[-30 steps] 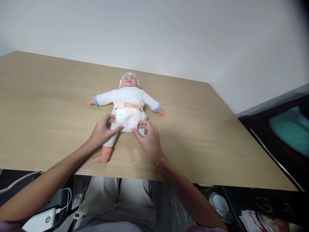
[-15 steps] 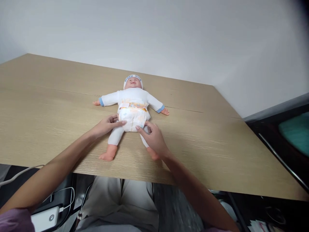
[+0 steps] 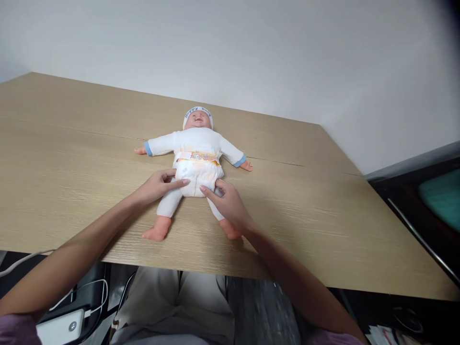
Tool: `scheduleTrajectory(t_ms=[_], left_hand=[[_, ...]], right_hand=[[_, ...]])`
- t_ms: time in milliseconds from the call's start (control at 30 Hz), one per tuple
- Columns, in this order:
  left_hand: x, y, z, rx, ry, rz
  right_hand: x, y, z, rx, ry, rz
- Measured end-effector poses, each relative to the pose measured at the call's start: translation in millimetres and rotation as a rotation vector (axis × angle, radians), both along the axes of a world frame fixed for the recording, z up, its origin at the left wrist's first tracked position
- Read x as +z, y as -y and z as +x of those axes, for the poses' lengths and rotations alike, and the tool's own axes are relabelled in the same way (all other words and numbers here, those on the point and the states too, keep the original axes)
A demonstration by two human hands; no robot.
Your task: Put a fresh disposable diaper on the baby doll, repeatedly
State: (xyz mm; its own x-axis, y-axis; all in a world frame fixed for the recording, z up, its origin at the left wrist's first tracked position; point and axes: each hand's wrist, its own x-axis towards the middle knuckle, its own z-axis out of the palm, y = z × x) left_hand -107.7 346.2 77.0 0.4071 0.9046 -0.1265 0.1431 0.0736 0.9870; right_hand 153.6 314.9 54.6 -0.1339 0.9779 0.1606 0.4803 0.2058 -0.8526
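Observation:
A baby doll point(image 3: 197, 140) in a white suit with blue cuffs and a lettered headband lies on its back, arms spread, legs toward me. Round its hips sits a white diaper point(image 3: 196, 175) with an orange patterned waistband. My left hand point(image 3: 160, 186) pinches the diaper's edge at the leg on the left, thumb on the front and fingers behind. On the other side my right hand point(image 3: 226, 199) grips the opposite leg edge in the same way. Some fingertips of both hands are hidden by the diaper and the doll's legs.
The doll lies on a wooden table point(image 3: 305, 215) against a pale wall point(image 3: 230, 52). At the right edge stands a dark object with a teal panel point(image 3: 440, 199). Below the table on the left are a white power bank point(image 3: 63, 328) and cables.
Both hands keep their hold on the diaper's leg edges with barely any movement. The view has shifted slightly, and the doll's legs appear a little farther to the left.

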Motion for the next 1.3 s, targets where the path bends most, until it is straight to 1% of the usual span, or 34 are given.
scheduleTrajectory(t_ms=[133, 233, 300, 367, 500, 567, 633, 667, 733, 833, 900, 967, 1000, 1067, 1133, 1200, 1300], left_hand=[[-7.2, -1, 0, 0.04, 0.136, -0.089], [-8.0, 1, 2, 0.098, 0.16, -0.12], [-6.5, 2, 2, 0.128, 0.16, -0.134], [-5.5, 4, 2, 0.153, 0.172, -0.142], [-7.9, 7, 2, 0.18, 0.213, -0.121], [-8.9, 10, 2, 0.195, 0.213, -0.094], [-7.5, 14, 1, 0.195, 0.189, -0.072], [-5.7, 16, -1, 0.192, 0.162, -0.053], [-0.9, 22, -6, 0.204, 0.067, 0.035], [4.9, 26, -19, 0.271, -0.131, 0.237], [4.4, 21, -30, 0.311, -0.259, 0.365], [0.3, 8, -40, 0.356, -0.415, 0.503], [-2.4, -2, -44, 0.387, -0.51, 0.576], [-7.0, -27, -50, 0.436, -0.711, 0.694], [-8.1, -55, -52, 0.439, -0.873, 0.746], [-5.3, -83, -50, 0.391, -0.972, 0.727], [2.8, -117, -42, 0.278, -1.075, 0.645]], right_hand=[[-2.1, 0, 3, 0.004, -0.107, -0.044], [1.6, 4, 3, 0.005, -0.203, -0.097], [5.2, 8, 4, -0.012, -0.208, -0.106], [8.1, 11, 4, -0.058, -0.152, -0.064], [7.8, 13, 4, -0.172, -0.046, 0.102], [5.4, 13, 5, -0.166, -0.037, 0.121], [3.2, 16, 9, -0.123, -0.032, 0.097], [2.6, 19, 12, -0.102, -0.031, 0.084], [2.7, 28, 20, -0.072, -0.039, 0.057], [5.8, 40, 34, -0.033, -0.067, -0.002], [8.1, 40, 45, -0.032, -0.073, -0.04], [9.0, 29, 54, -0.085, -0.036, 0.001], [8.7, 19, 57, -0.126, 0.009, 0.068], [6.7, -10, 64, -0.214, 0.149, 0.266], [3.6, -46, 69, -0.28, 0.32, 0.427], [0.8, -83, 70, -0.298, 0.485, 0.447], [-1.4, -124, 67, -0.258, 0.642, 0.359]])
